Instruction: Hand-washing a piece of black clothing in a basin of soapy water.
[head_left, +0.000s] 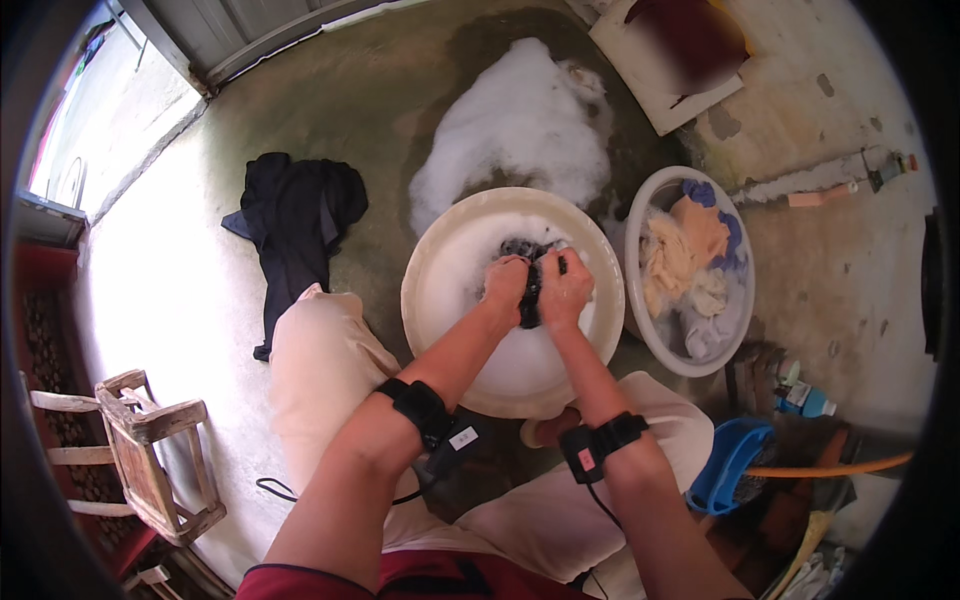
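Observation:
Between my knees stands a cream basin (422, 289) with white suds inside. My left hand (505, 283) and my right hand (566, 285) are side by side over the foam, both closed on a wet black cloth (530, 300). Part of the cloth hangs between my fists, and more of it bunches beyond them, flecked with suds. Its lower end meets the foam, so I cannot tell how much lies under it. My fingers curl around the fabric and hide some of it.
A white tub (637, 300) of wet clothes stands right of the basin. Foam (517, 120) spreads on the concrete beyond. Dark clothing (300, 210) lies at left, near a wooden chair (154, 457). A blue plastic scoop-like item (720, 465) and a blue bottle (806, 400) are at right.

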